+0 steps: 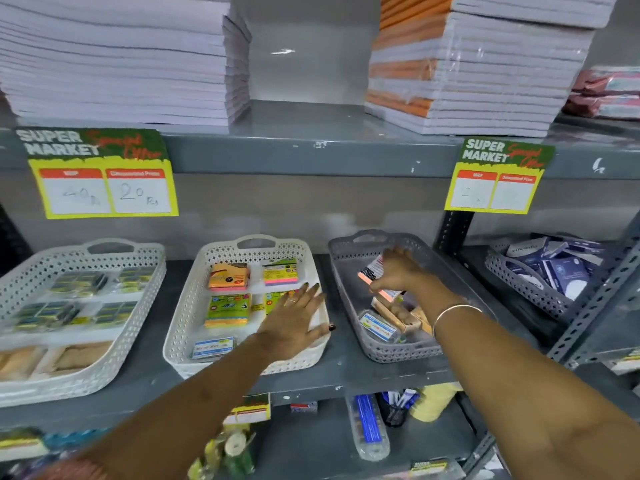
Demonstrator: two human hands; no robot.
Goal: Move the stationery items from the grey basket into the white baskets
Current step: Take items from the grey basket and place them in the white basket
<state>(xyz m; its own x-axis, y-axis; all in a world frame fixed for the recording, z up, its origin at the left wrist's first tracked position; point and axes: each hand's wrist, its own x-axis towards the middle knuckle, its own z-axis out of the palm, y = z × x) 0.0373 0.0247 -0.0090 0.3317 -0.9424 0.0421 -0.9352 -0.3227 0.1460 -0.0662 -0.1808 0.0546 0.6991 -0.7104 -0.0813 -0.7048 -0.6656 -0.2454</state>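
- Left white basket (20,292) is sitting at 9 o'clock on the shelf (332,368), holding wrapped packs.
- Middle white basket (187,299) is holding sticky-note pads (228,276).
- Left hand (294,320) is lying flat, fingers spread wide, over that basket's 3 o'clock rim.
- Grey basket (349,271) is standing just beside it at 3 o'clock.
- Right hand (394,271) is gripping a pink pad (372,275) above the grey basket.

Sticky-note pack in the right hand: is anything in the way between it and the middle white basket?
Partly. The left hand lies flat over the right side of the middle white basket, covering that corner. The right hand holds the sticky-note pack above the grey basket; only both baskets' low rims lie between. The white basket's centre gap is open.
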